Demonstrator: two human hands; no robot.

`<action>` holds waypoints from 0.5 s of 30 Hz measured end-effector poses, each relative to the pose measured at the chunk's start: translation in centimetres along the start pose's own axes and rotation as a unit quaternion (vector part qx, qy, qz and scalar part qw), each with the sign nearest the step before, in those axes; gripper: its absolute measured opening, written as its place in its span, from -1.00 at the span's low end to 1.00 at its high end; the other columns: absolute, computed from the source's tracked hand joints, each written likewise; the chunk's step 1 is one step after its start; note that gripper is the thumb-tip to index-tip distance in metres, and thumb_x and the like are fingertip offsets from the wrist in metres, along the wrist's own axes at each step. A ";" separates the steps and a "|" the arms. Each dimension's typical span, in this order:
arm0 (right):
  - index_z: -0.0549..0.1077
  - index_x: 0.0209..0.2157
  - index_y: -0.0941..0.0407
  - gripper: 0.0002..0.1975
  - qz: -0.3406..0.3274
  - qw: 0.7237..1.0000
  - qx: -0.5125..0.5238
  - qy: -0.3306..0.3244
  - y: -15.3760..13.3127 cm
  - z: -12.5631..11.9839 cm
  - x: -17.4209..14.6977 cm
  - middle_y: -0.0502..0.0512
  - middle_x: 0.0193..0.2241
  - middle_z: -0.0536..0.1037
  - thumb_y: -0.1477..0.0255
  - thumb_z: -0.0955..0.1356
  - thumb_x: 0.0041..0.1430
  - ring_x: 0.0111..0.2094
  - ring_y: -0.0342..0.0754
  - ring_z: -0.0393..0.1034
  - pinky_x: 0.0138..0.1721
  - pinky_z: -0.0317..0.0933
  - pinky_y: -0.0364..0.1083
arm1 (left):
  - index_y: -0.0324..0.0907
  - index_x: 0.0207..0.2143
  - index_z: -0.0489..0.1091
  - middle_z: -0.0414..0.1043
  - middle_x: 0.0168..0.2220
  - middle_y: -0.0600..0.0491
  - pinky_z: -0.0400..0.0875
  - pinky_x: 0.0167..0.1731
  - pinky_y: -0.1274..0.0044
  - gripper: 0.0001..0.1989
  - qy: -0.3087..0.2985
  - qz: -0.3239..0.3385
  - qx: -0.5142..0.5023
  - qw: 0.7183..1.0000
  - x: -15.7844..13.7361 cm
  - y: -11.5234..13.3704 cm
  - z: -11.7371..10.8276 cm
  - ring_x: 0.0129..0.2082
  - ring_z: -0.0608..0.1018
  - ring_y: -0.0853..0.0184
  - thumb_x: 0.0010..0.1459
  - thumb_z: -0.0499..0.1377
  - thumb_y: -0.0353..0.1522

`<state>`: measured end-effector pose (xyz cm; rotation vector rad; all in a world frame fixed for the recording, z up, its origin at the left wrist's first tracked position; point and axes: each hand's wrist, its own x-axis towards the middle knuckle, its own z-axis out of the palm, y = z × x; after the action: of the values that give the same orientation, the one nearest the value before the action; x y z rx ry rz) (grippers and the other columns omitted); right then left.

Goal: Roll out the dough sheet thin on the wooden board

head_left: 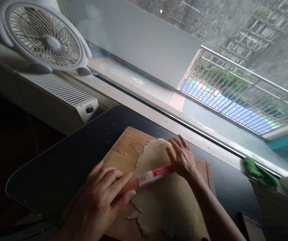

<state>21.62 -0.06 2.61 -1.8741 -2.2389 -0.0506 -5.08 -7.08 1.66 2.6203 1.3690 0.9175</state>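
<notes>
A rolling pin (149, 178), with a red and white printed wrapping round it, lies slantwise across a wide sheet of pale dough (170, 204). My left hand (103, 189) holds the near left end, with the thumb on one side and the fingers over the other. On the far right end rests the palm of my right hand (183, 157), its fingers stretched out and spread above the dough. The dough has a ragged edge and a small torn flap at the lower left. Beneath it is a wooden board (124, 152), partly hidden by my hands and forearms.
The board lies on a dark table (66, 157) with rounded corners, dotted with crumbs. A white fan (51, 42) stands on a radiator (58, 88) at the left. Beyond are a window and sill, a green cloth (259, 172), and a phone-like object (253, 226) at lower right.
</notes>
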 end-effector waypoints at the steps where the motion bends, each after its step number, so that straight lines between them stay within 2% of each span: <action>1: 0.20 0.13 0.07 -0.53 0.012 1.000 0.009 0.005 -0.3 0.3 2.5 0.07 0.13 0.27 0.18 0.08 0.28 0.26 0.07 -0.20 0.15 -0.04 0.13 | -0.10 -0.11 0.40 0.42 -0.31 0.06 0.18 0.05 0.21 -0.75 0.006 -0.007 0.010 1.000 0.1 -0.3 0.0 -0.27 0.46 0.32 0.14 0.13 -0.30; 3: 0.20 0.13 0.13 -0.50 0.019 1.000 0.015 0.001 -0.9 0.8 6.2 0.13 0.10 0.29 0.17 0.09 0.27 0.25 0.07 -0.14 0.15 -0.04 0.10 | -0.11 -0.10 0.40 0.42 -0.30 0.05 0.18 0.04 0.20 -0.74 0.014 -0.022 0.025 0.999 0.2 -0.7 0.0 -0.26 0.46 0.31 0.14 0.13 -0.29; 4: 0.20 0.13 0.15 -0.49 0.014 1.000 0.016 0.003 -1.1 0.9 7.0 0.15 0.10 0.30 0.16 0.11 0.26 0.24 0.07 -0.12 0.15 -0.04 0.09 | -0.11 -0.10 0.40 0.42 -0.30 0.05 0.18 0.04 0.19 -0.73 0.015 -0.027 0.030 0.999 0.1 -0.8 -0.1 -0.26 0.46 0.31 0.14 0.14 -0.28; 6: 0.20 0.13 0.17 -0.48 -0.001 1.000 0.014 0.013 -1.1 0.7 6.0 0.17 0.12 0.27 0.16 0.13 0.25 0.24 0.07 -0.12 0.16 -0.04 0.07 | -0.10 -0.10 0.40 0.42 -0.30 0.05 0.18 0.05 0.19 -0.73 0.020 -0.025 0.028 0.999 -0.2 -0.7 -0.1 -0.26 0.46 0.30 0.13 0.14 -0.30; 8: 0.19 0.14 0.15 -0.49 -0.013 1.000 0.008 0.019 -0.7 0.3 1.9 0.15 0.17 0.20 0.18 0.11 0.26 0.25 0.06 -0.14 0.17 -0.03 0.08 | -0.08 -0.10 0.40 0.42 -0.30 0.06 0.17 0.06 0.20 -0.73 0.017 -0.020 0.014 1.000 -0.8 -0.1 -0.1 -0.25 0.46 0.31 0.12 0.15 -0.32; 12: 0.05 0.22 0.08 -0.49 -0.051 0.998 -0.031 -0.009 1.2 -0.6 -8.9 0.07 0.23 0.08 0.27 0.13 0.27 0.27 0.09 -0.23 0.19 -0.11 0.16 | -0.05 -0.13 0.42 0.41 -0.31 0.09 0.13 0.09 0.19 -0.74 0.015 -0.025 -0.032 0.999 -1.8 1.5 0.2 -0.24 0.44 0.30 0.08 0.18 -0.31; 14: -0.04 0.25 0.11 -0.43 -0.055 0.998 -0.044 -0.009 1.6 -0.9 -11.3 0.09 0.24 0.05 0.26 0.16 0.26 0.27 0.10 -0.25 0.19 -0.13 0.17 | -0.04 -0.13 0.42 0.41 -0.31 0.09 0.11 0.10 0.18 -0.73 0.007 -0.022 -0.041 0.999 -1.8 1.9 0.2 -0.24 0.44 0.29 0.08 0.18 -0.29; 15: -0.04 0.25 0.11 -0.43 -0.051 0.998 -0.048 -0.010 1.7 -1.0 -11.1 0.09 0.24 0.04 0.25 0.15 0.26 0.27 0.10 -0.27 0.20 -0.15 0.18 | -0.03 -0.13 0.42 0.41 -0.31 0.09 0.12 0.09 0.18 -0.73 -0.001 -0.018 -0.041 0.999 -1.7 1.9 0.2 -0.24 0.44 0.29 0.08 0.18 -0.28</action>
<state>25.18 -10.67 1.28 -1.8118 -2.3836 -0.1589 -4.31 -9.44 1.27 2.5286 1.3437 0.9449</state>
